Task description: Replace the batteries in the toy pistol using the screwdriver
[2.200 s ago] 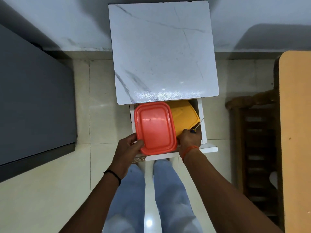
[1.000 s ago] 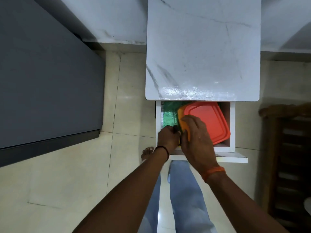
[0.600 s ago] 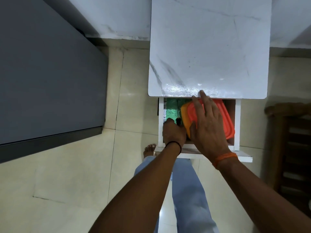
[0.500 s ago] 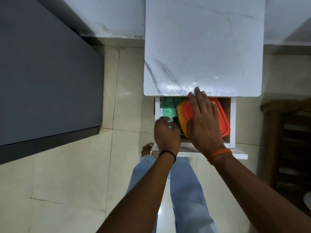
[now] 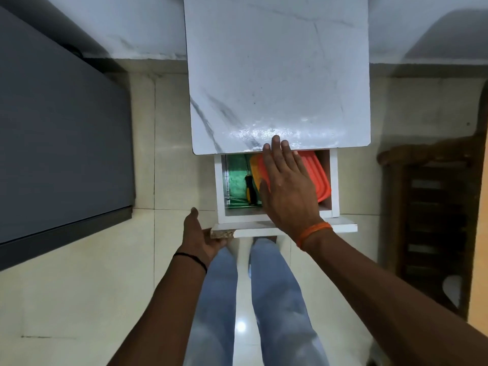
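Observation:
The white drawer [image 5: 334, 186] of a marble-topped side table [image 5: 277, 75] stands pulled out. Inside lies a screwdriver [image 5: 249, 190] with a black and yellow handle, on a green lining at the drawer's left. My right hand [image 5: 286, 191] lies flat with straight fingers on the red lid [image 5: 318, 178] of a box stacked on a yellow box [image 5: 254, 167]. My left hand [image 5: 200, 235] is below the drawer front's left corner, palm up, its fingers under the front panel. No toy pistol or batteries are in sight.
A dark grey cabinet or bed [image 5: 58, 128] fills the left. A dark wooden chair [image 5: 435, 207] stands at the right, beside an orange-brown surface edge [image 5: 479, 299]. Pale floor tiles [image 5: 79, 286] lie between, and my legs in light jeans [image 5: 277, 299] are right below the drawer.
My left hand has left the drawer and dropped to the front panel's corner, leaving the screwdriver lying inside. My right hand stays flat on the red lid, pushed further in.

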